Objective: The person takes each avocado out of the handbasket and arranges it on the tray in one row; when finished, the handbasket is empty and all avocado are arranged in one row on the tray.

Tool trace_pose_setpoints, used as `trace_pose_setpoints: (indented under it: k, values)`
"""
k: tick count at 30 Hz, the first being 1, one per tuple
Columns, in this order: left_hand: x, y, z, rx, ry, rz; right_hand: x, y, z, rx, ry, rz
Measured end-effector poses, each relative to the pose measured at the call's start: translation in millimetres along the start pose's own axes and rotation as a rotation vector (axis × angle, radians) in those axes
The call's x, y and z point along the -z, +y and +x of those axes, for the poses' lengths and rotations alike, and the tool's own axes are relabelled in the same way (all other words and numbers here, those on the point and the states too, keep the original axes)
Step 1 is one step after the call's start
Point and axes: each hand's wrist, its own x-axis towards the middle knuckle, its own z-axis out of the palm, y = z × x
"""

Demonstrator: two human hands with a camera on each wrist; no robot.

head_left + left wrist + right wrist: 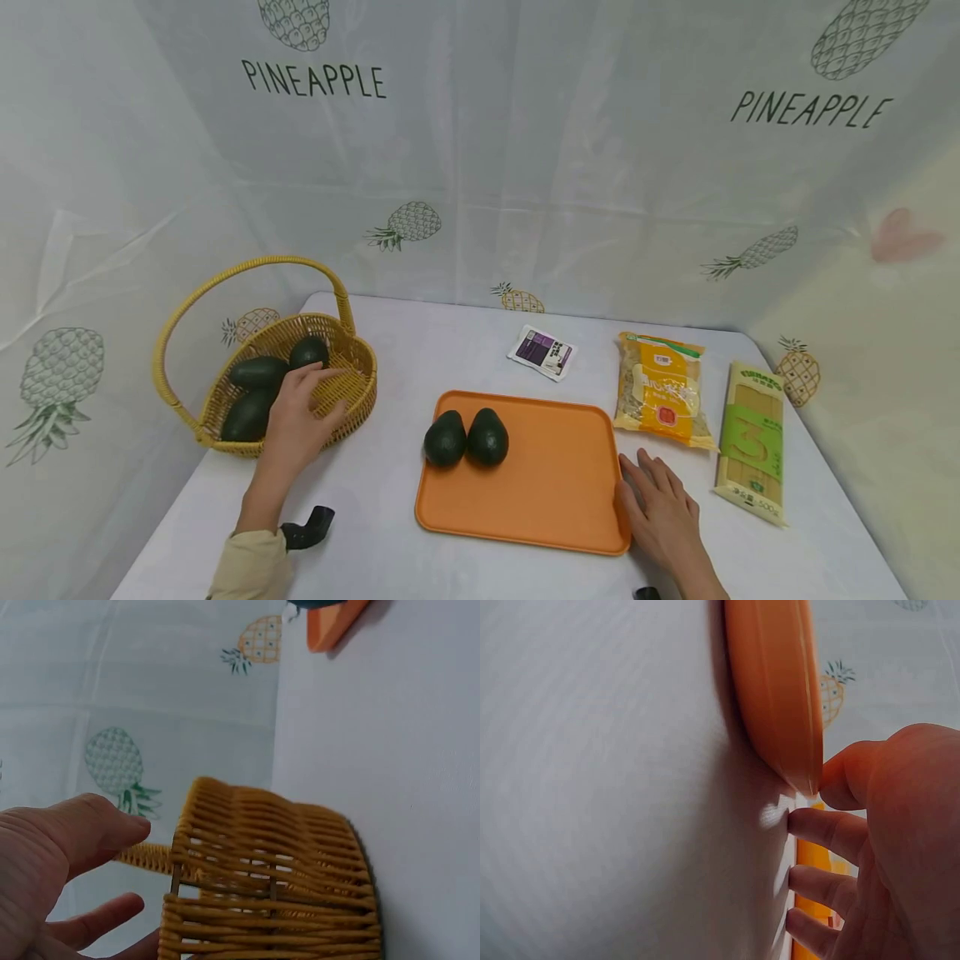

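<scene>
My left hand reaches over the near side of a yellow wicker basket, thumb and fingers apart with nothing between them. Three dark green avocados show in the basket, the nearest partly hidden by the hand. In the left wrist view the woven wall hides some fingertips. Two more avocados lie side by side on an orange tray, at its left end. Beside the tray's right edge, my right hand rests on the table, fingers spread and thumb touching the rim.
A white and purple sachet lies behind the tray. To the right are a yellow bag of grain-like food and a green-labelled pack of noodles. The basket's tall handle arches above it. A pineapple-print curtain borders the table.
</scene>
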Motion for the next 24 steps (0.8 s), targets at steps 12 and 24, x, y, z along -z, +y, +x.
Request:
trace_pose_setpoints:
  k: [12,24]
  values:
    - [19.6,-13.4,2.4,0.138,-0.027,0.099,-1,1,0.3,-0.001,0.011,0.003]
    - [28.0,-36.7,5.0,0.200,-0.097,0.190,-1,-1,-0.1,-0.003,0.018,0.007]
